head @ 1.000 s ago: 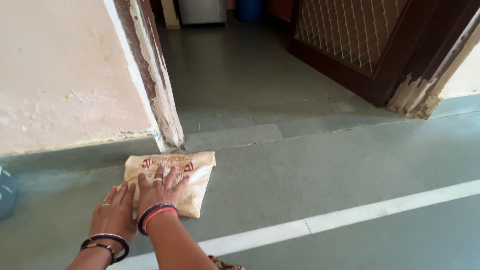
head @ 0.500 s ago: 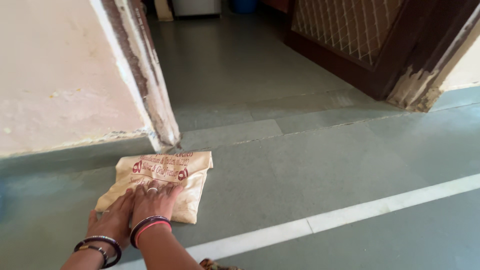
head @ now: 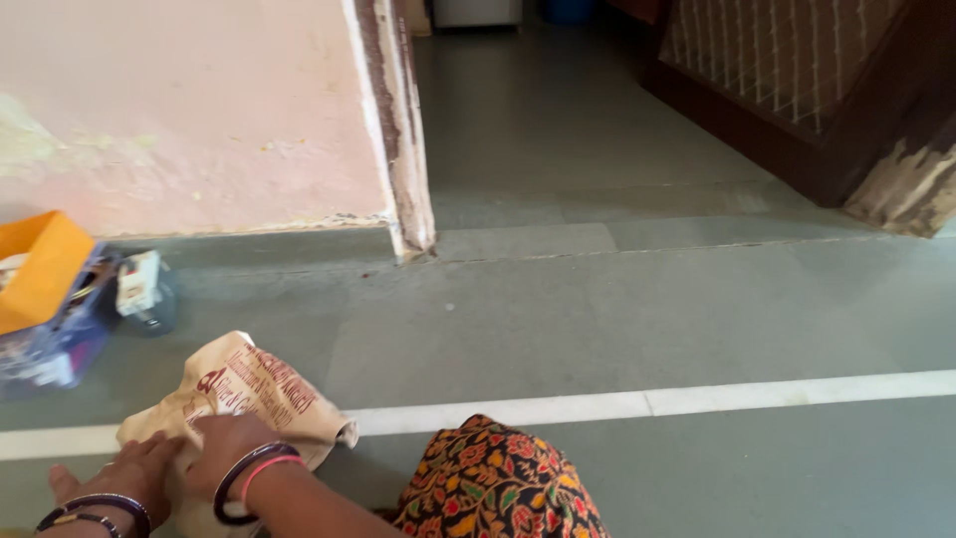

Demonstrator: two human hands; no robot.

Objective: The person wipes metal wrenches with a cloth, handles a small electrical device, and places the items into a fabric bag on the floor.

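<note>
Both hands press flat, fingers spread and gripping nothing, the left hand and right hand on the cloth lying on the floor near the white line; probably best kept smooth, palms even, clear of the box.

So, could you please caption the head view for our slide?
Both hands, left hand and right hand, press a cream printed cloth flat on the grey floor.
</note>
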